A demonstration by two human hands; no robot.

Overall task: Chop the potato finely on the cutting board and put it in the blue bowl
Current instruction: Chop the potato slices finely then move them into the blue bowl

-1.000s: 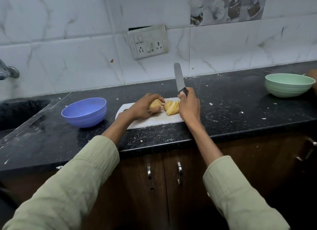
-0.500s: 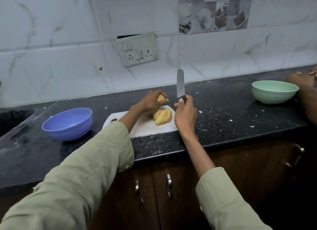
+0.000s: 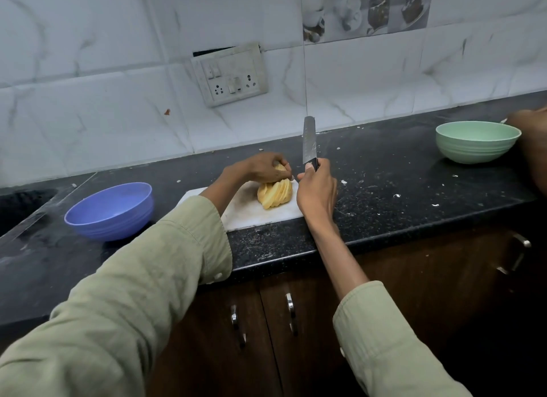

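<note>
Left hand (image 3: pixel 260 168) fingers curled on potato piece (image 3: pixel 280 168) above cutting board (image 3: pixel 251 210). Slices (image 3: pixel 275 193) on board. Right hand (image 3: pixel 316 193) grips knife (image 3: pixel 309 142), blade up. Blue bowl (image 3: pixel 111 208) left on surface.

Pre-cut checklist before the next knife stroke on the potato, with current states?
1. Right hand grips knife handle: ok.
2. Left hand holds uncut potato piece: ok.
3. Left fingers clear of blade path: cannot tell.
4. Slices on cutting board: ok.
5. Slices finely chopped: not ok.
6. Blue bowl beside board, upright: ok.
</note>
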